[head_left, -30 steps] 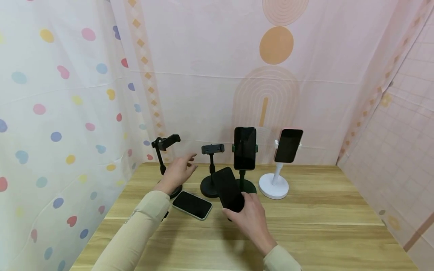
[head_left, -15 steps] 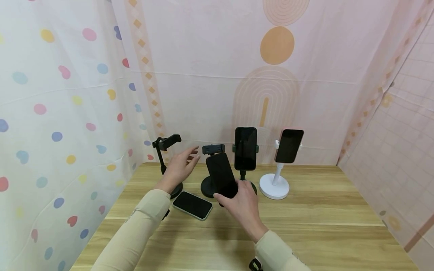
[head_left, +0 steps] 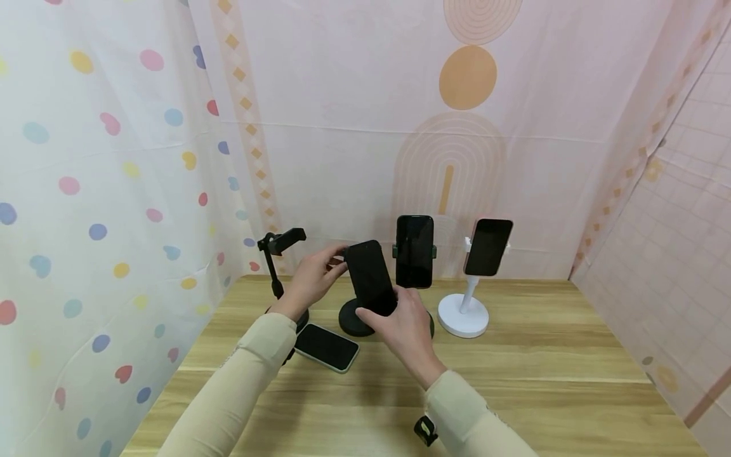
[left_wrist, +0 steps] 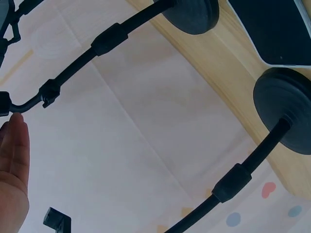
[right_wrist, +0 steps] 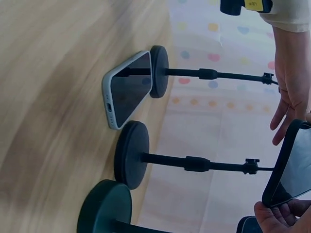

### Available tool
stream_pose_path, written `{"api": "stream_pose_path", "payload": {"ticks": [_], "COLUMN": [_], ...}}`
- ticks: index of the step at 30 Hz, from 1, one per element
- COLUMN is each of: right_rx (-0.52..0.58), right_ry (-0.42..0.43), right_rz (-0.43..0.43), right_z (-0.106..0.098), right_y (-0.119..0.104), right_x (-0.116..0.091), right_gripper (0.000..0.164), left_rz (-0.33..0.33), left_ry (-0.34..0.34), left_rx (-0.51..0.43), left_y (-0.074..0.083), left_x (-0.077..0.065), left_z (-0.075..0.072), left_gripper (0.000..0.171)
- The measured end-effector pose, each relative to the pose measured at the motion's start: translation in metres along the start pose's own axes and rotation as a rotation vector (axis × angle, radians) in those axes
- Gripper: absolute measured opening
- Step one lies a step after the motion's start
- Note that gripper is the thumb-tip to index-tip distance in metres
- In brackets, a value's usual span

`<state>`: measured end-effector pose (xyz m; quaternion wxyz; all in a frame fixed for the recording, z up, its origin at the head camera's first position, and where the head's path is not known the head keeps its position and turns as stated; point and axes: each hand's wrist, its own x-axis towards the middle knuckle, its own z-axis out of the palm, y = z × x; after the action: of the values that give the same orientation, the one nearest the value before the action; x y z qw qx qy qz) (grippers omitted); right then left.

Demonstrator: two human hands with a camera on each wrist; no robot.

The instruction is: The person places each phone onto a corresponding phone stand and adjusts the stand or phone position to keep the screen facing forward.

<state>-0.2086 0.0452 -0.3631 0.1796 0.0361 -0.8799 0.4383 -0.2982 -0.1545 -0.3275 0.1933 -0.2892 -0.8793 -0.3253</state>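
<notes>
My right hand (head_left: 407, 330) grips a black smartphone (head_left: 371, 276) by its lower end, thumb on one side and fingers on the other. The smartphone leans left in front of the second black phone stand, whose round base (head_left: 355, 317) shows below; its clamp is mostly hidden in the head view. My left hand (head_left: 313, 279) reaches that clamp from the left. In the left wrist view its straight fingertips touch the stand's bent neck (left_wrist: 26, 104) just beside the clamp. The right wrist view shows the left fingers (right_wrist: 278, 119) extended near the smartphone's upper end.
Another black phone stand (head_left: 275, 279) is at the left, partly behind my left arm. A light-cased phone (head_left: 327, 347) lies flat on the wooden table (head_left: 542, 381). To the right, a dark green stand bears a phone (head_left: 415, 251), and a white stand (head_left: 462, 314) bears another (head_left: 488, 247).
My right hand has carried the smartphone up and left, from in front of the green stand to the second black stand's clamp. My left hand has moved slightly right to that clamp.
</notes>
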Motion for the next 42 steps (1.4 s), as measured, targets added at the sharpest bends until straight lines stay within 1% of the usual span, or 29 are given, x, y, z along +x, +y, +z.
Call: {"api": "stream_pose_path", "payload": {"ticks": [5,10,16,18,23,28,32,35,42], "right_rx": [0.025,0.031,0.034,0.037,0.019,0.021,0.032,0.032,0.028], "right_ry": [-0.021,-0.035,-0.031,-0.03,-0.023,-0.026,-0.027,-0.021,-0.002], "right_rz": [0.021,0.048,0.025,0.016,0.023,0.036,0.047,0.048,0.038], "right_z": [-0.001,0.0,0.004,0.006,0.008,0.008,0.01,0.011,0.014], "right_y": [-0.008,-0.016,-0.024,-0.025,-0.026,-0.025,-0.025,-0.024,-0.022], "right_x": [0.01,0.022,0.033,0.036,0.042,0.047,0.048,0.048,0.049], "right_gripper": [0.084,0.081,0.069,0.065,0.063,0.07,0.072,0.072,0.072], "left_rz": [-0.009,-0.014,0.001,-0.007,-0.03,-0.042,-0.054,-0.082,-0.158], "left_ry": [0.006,0.003,0.033,0.035,0.006,-0.012,-0.037,-0.073,-0.158], "left_rx": [-0.004,-0.056,-0.094,-0.103,-0.127,-0.135,-0.164,-0.206,-0.354], "left_y": [0.003,0.002,-0.003,-0.004,-0.001,0.002,0.003,0.004,0.002], "left_x": [-0.001,-0.001,-0.002,-0.002,-0.001,0.0,0.0,0.001,0.006], "left_z": [0.002,0.002,0.003,0.002,0.0,0.0,-0.002,-0.004,-0.01], "left_gripper": [0.035,0.039,0.034,0.032,0.032,0.032,0.032,0.031,0.028]}}
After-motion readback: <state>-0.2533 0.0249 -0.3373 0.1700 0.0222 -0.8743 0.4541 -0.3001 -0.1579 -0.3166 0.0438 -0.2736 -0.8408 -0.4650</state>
